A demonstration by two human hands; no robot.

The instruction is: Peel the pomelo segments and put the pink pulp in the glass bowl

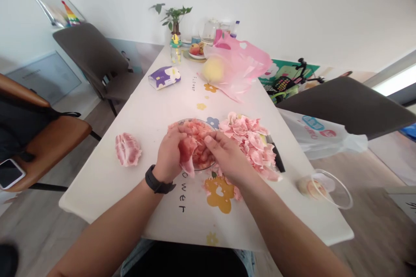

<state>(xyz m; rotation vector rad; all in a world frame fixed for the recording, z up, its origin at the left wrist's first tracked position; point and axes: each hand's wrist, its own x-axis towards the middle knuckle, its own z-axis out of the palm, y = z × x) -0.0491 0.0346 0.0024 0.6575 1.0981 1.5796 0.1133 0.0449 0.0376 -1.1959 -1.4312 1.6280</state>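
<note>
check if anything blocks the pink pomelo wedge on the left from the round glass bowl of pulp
Bare white tabletop lies between the pink pomelo wedge and the round glass bowl; only the left hand, closed with the right hand on pink pulp, overhangs the bowl's left edge.

Premises assessed as a private home, dining area. A long flower-printed desk (130, 190) stands between upholstered chairs (92, 54) on a wood-look floor (39, 220), against plain white walls (276, 4). A potted plant (173, 19), plate of fruit (196, 49) and tissue box (164, 77) share the desk with sliced raw meat (250, 147), indicating domestic food handling.
</note>
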